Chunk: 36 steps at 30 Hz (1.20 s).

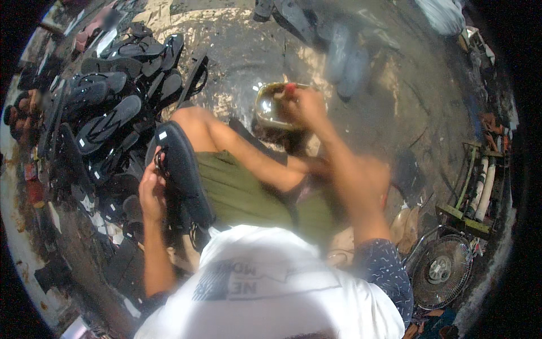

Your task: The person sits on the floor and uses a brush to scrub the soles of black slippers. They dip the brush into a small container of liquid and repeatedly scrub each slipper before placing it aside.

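Note:
My left hand (152, 189) is closed on a black flip-flop (183, 169), its fingers at the thong straps. The flip-flop stands tilted against my knee, with a small white sticker near its end. Over a container with a shiny yellowish rim (261, 111), my right hand (306, 108) is closed around a small red-ended tool (290, 88). Blur and the fingers hide most of that tool, so its kind is unclear. What lies inside the container glistens.
A heap of black flip-flops (110, 124) covers the floor on the left. More dark footwear (293, 22) lies at the far side, beside blurred grey soles (345, 62). To the right are a round fan (440, 268) and a green metal rack with pale rollers (483, 189).

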### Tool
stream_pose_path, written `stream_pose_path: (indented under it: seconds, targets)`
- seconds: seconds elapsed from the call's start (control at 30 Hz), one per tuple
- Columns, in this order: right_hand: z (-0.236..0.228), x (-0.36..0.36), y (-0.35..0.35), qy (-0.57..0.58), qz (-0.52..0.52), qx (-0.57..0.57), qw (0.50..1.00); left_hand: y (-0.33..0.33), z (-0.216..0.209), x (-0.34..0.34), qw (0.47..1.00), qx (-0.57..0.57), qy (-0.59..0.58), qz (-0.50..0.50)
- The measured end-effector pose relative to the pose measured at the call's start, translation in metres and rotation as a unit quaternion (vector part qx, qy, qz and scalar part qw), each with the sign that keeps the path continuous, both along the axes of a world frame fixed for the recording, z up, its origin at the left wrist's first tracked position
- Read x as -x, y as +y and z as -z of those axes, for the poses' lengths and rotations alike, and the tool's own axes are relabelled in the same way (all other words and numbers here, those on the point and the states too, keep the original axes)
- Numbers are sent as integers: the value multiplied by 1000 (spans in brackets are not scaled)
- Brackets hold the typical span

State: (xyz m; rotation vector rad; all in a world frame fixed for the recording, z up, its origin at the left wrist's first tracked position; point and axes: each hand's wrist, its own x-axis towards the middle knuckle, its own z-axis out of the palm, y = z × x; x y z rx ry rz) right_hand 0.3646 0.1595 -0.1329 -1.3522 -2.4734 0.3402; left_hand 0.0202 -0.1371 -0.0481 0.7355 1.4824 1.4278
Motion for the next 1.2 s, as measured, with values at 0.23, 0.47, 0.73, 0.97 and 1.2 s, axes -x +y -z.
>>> stream_pose_path:
  seconds: [0.23, 0.47, 0.73, 0.97, 1.2]
  targets:
    - [-72, -105, -20, 136, -48, 15, 989, 51, 23, -69, 944, 74, 225, -229]
    - [-145, -140, -43, 410, 339, 91, 842, 64, 18, -47, 875, 157, 438, -136]
    - [-157, 48, -128, 624, 27, 266, 734, 79, -36, -107, 957, -126, -255, 56]
    - [-142, 60, -115, 510, -77, 33, 856, 85, -38, -163, 946, -148, -289, -4]
    - [-131, 48, -117, 398, -83, -82, 910, 96, -40, -170, 896, -248, -360, 72]
